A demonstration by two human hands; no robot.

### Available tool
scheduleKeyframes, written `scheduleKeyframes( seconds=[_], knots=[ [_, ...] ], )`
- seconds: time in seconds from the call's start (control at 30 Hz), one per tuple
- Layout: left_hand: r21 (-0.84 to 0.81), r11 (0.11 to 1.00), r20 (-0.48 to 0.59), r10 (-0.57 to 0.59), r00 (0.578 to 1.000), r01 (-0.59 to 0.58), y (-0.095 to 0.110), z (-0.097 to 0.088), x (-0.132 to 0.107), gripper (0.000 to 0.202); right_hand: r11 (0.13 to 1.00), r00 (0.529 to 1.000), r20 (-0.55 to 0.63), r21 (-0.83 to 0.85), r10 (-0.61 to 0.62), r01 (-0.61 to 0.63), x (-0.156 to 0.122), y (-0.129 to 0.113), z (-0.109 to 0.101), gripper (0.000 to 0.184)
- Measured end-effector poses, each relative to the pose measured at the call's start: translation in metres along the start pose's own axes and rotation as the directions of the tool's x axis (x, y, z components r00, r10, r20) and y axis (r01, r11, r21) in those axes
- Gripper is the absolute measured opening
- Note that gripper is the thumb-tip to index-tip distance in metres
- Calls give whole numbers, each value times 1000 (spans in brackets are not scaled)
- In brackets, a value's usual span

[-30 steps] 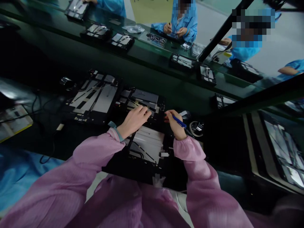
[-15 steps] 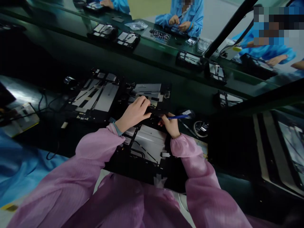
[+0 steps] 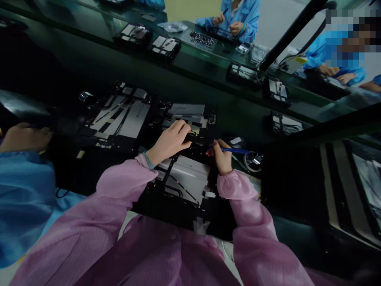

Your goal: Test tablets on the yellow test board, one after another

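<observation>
An opened tablet-like device with pale battery panels and black strips lies in front of me. My left hand rests over its far edge, fingers curled and thumb stretched toward the right; dark parts beneath hide what the fingertips grip, if anything. Between the fingers of my right hand is a slim blue pen-like tool, its tip at the device's far right edge. Just beyond my left hand lies a second opened device. A third one is to the left.
A coiled roll or cable and a dark rounded object sit right of my right hand. A raised glass shelf carries several devices and a tray of small parts. A co-worker's blue sleeve reaches in from the left.
My right hand has shifted slightly right with the blue tool. My left hand has stayed almost in place. A co-worker's arm has come in at the left.
</observation>
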State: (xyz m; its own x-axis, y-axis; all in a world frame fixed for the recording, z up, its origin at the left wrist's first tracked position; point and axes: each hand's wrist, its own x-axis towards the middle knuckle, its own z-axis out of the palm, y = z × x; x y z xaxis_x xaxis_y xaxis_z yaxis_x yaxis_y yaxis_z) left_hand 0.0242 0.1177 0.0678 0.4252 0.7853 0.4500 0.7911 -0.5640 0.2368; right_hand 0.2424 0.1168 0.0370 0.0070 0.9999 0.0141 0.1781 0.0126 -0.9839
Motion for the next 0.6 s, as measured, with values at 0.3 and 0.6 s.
scheduleKeyframes(
  seconds=[0.3,0.6],
  knots=[
    [-123,989,-77,-94,993,84,-5,-17,9,20,990,994,-28,-86,105,-107,-2,16,-25,31],
    [71,995,77,58,995,-64,1,11,-6,15,934,957,-1,218,289,-282,-7,19,-9,28]
  ],
)
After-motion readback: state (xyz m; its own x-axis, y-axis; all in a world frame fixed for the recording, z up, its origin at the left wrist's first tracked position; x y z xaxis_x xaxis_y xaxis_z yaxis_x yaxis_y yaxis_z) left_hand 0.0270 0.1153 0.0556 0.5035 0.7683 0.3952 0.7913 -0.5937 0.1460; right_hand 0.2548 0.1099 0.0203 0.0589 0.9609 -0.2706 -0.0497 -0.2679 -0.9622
